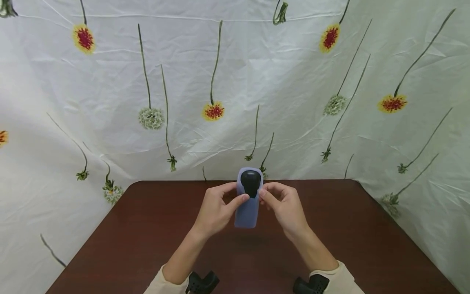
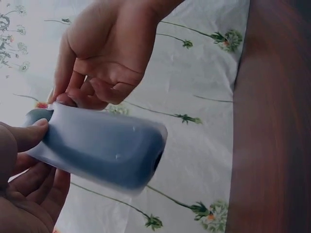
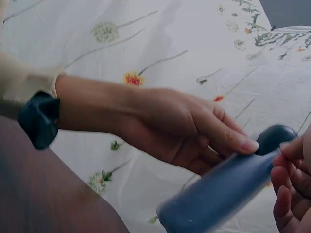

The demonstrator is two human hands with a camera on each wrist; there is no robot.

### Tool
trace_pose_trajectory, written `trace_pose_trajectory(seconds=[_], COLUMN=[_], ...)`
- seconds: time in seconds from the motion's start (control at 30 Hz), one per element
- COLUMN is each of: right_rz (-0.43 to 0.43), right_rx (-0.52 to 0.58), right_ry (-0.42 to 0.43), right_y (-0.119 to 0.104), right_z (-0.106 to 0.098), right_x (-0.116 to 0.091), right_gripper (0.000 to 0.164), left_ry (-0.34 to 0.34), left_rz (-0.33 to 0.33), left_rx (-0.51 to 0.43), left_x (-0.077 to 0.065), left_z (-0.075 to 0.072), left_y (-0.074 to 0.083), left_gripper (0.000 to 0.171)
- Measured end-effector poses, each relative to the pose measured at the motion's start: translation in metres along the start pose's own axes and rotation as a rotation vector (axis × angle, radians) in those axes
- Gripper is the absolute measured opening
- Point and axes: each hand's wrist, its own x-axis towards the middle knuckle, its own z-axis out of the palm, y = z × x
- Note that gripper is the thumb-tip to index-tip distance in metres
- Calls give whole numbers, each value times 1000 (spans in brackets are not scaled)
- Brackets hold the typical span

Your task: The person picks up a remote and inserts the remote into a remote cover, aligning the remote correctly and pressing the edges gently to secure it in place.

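A long, flat blue case (image 1: pixel 247 214) is held upright above the table, with a black rounded piece (image 1: pixel 251 182) showing in its upper part. In the left wrist view the case (image 2: pixel 102 145) looks whitish and translucent over a blue inside. My left hand (image 1: pixel 216 210) grips the left side, its thumb on the front near the black piece's lower end. At the right edge, my right hand (image 1: pixel 288 208) pinches the rim beside the black piece (image 3: pixel 277 140) with thumb and fingers. Some fingertips are hidden behind the case.
Beneath the hands is a dark reddish-brown table (image 1: pixel 147 237). A white cloth (image 1: pixel 235 73) printed with flowers hangs behind it and along both sides. Black wrist devices (image 1: pixel 202 282) sit at the beige cuffs of both sleeves.
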Motion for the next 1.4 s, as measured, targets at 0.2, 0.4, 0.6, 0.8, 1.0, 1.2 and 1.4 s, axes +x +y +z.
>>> trace_pose_trajectory(seconds=[0.2,0.4,0.6,0.8,1.0,1.2,1.4], right_rz=[-10,-183,-350,-389,-352,-298,-199], right_rx=[-32,-148,-352,-468,-490,-516,-463], right_ry=[-28,9,61,69,43,26,66], right_y=[3,0,-6,-12,-14,-13,-15], right_z=[-8,-12,-11,-10,-12,-14,-10], right_x=[2,0,-3,-6,-6,-5,-6], right_gripper=[15,18,14,17,11,4,7], left_ry=[-46,-50,-33,-33,-57,-75,-77], left_rz=[-22,-10,19,30,33,68,138], left_rx=[-74,-107,-73,-65,-75,-39,1], left_x=[-2,-3,-4,-4,-3,-3,-1], left_z=[-1,-1,0,-1,-2,-1,1], left_y=[-1,-1,-2,-4,-3,-5,-9], left_gripper=[28,27,27,26,27,26,25])
